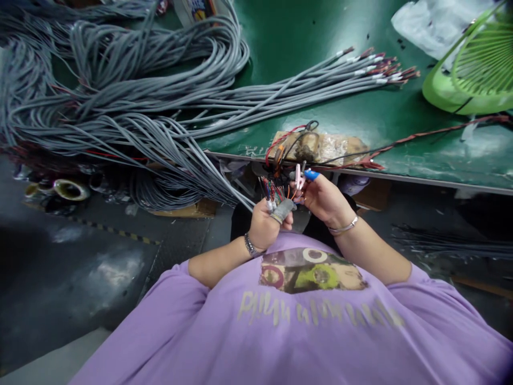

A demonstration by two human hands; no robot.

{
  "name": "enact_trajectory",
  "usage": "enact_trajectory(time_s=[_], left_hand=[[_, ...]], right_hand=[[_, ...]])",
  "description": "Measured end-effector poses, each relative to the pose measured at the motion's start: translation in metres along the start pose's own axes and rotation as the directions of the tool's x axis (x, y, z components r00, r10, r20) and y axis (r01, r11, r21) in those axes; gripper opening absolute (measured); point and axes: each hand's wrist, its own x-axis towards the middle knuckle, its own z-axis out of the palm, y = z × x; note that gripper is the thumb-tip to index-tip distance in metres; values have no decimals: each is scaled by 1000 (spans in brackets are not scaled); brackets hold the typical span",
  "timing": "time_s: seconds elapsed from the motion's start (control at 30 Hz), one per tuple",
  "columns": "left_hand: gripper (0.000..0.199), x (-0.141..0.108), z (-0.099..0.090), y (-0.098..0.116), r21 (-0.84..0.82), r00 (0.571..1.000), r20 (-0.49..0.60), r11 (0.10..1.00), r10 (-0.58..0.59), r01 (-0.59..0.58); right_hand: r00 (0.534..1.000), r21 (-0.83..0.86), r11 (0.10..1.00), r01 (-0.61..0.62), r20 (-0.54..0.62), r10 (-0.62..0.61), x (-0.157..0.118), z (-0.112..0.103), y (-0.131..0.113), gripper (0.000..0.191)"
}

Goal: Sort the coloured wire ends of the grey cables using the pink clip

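Observation:
My left hand is closed around a bunch of grey cables, with a grey cover over its thumb. Stripped ends in several colours, the thin wires, fan out above that fist. Close on the right, my right hand has its fingers bent together at an orange wire. It wears a blue finger cover. By its fingertips is a small pale pink tool, whose kind I cannot make out. Just beyond both hands, a wooden block with a brown lump and black and red leads lies at the table edge.
Long grey cables cover the left of the green table, their stripped ends pointing right. A green fan and a plastic bag are at the right. Rolls of tape sit low on the left.

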Motion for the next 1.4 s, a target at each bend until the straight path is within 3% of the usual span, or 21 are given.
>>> enact_trajectory(time_s=[0.13,0.23,0.3,0.47,0.63,0.97,1.17,1.4], left_hand=[[45,3,3,-1,-1,1000,6,1000,12,-12],[47,6,4,-3,10,1000,3,1000,17,-17],[47,8,4,-5,7,1000,2,1000,13,-13],[45,10,4,-6,-11,1000,5,1000,10,-10],[46,12,4,-7,15,1000,-8,1000,-23,23],[47,7,2,-7,19,1000,-4,1000,-22,22],[45,2,-2,-3,5,999,-36,1000,29,-29],[45,6,2,-2,10,995,-83,999,49,-48]], right_hand=[[996,-47,995,91,-9,-91,1,-2,6,25],[961,-153,952,264,-45,-274,5,-5,15,37],[948,-196,935,297,-58,-313,8,-5,18,46],[991,-18,991,133,-23,-134,15,-3,16,52],[992,91,988,122,12,-123,21,-6,15,44],[997,144,987,71,-6,-71,15,-2,15,51],[999,49,998,37,11,-38,7,-5,8,59],[993,-15,994,111,-27,-112,5,0,8,34]])
